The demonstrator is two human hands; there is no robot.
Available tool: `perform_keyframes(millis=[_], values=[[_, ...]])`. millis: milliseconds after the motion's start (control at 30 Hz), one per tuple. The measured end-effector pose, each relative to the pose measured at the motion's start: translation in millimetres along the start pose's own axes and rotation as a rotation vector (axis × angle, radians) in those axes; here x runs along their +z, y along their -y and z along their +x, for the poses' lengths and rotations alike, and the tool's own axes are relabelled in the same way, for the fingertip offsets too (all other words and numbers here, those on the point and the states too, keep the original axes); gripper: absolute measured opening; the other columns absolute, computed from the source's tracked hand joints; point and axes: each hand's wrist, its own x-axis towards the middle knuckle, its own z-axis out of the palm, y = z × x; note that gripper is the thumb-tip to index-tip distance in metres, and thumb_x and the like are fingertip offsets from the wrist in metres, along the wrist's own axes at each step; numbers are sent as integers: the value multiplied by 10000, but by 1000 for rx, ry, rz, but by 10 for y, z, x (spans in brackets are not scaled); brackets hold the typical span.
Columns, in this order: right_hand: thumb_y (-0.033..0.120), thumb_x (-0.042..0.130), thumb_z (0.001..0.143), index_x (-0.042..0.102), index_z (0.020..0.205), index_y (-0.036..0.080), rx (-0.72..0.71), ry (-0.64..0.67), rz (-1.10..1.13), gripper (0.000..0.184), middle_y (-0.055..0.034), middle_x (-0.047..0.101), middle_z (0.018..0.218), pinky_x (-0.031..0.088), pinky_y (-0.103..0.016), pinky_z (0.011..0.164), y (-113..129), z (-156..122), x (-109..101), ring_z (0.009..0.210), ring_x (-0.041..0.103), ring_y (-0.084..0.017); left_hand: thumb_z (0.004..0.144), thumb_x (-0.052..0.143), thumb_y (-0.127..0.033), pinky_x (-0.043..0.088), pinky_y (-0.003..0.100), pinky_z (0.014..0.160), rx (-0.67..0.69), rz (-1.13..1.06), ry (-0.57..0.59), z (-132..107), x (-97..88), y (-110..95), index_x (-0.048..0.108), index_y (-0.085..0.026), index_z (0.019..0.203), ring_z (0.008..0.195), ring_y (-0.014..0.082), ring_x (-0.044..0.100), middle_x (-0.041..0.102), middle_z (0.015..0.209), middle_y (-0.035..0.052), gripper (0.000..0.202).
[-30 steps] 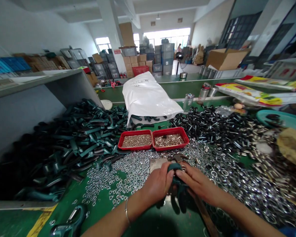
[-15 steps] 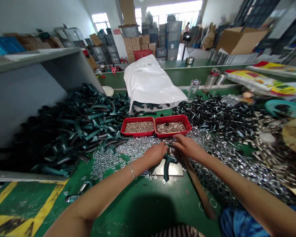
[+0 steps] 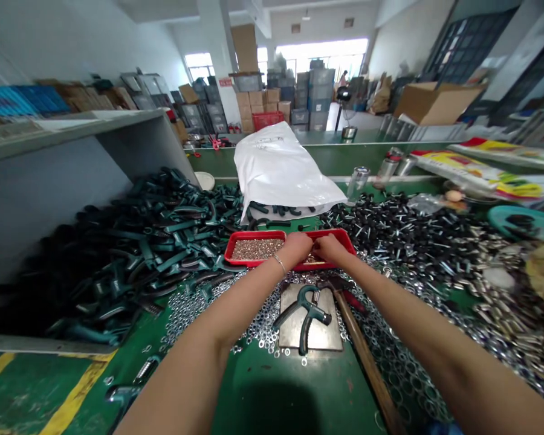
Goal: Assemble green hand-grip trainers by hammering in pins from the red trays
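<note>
Both hands reach into the right red tray (image 3: 346, 237), which holds small metal pins. My left hand (image 3: 298, 245) is closed over its left part, fingertips down. Close beside it, my right hand (image 3: 329, 248) has its fingers pinched together among the pins. Whatever either hand holds is hidden. Nearer to me, a dark green hand grip strengthener (image 3: 309, 310) with a spring lies on a steel plate (image 3: 333, 339), touched by neither hand. A hammer (image 3: 361, 343) with a wooden handle lies at the plate's right.
Left of the hands stands another red tray (image 3: 229, 251) of tiny metal parts. Green grip handles (image 3: 176, 232) are heaped at left. Loose nuts (image 3: 185, 311) surround the plate. Black-headed screws (image 3: 390, 223) and metal rings (image 3: 403, 362) cover the right. A white sack (image 3: 285, 169) stands behind.
Both hands have left the hand grip on the plate and moved forward into the right tray. The view has tilted up a little.
</note>
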Motion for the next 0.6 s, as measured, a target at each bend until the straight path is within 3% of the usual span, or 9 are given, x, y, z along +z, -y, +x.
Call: perform_keyframes(millis=[100,233,433,600], values=[[247,562,906,741,1015,119,9,-23,-4,245,-159,720,1073,420,-317,912,-14,4,58,1028,604,-266,862,570,-82,545,336,864,21,-6,70,147,104,33,734,-92,918,943,265,707,730,966,176,173],[262,492,954,687,1108,123,-7,-47,18,285,-168,669,1197,431,-320,933,-36,1,96,1118,568,-263,913,482,-80,539,345,895,43,-22,54,127,233,39,716,-93,1030,1006,260,694,719,1054,183,262],[280,595,898,703,995,174,-19,-39,97,180,-133,713,1057,461,-309,861,-26,14,103,1002,625,-243,932,427,-68,539,375,904,7,-33,-8,38,302,78,664,-85,1145,1020,261,689,695,1109,196,319],[246,514,922,658,972,156,3,-153,197,177,-144,707,1016,456,-327,814,5,-66,15,945,634,-246,903,472,-70,542,380,900,6,-36,21,32,330,81,722,-84,1015,969,275,701,714,1030,200,274]])
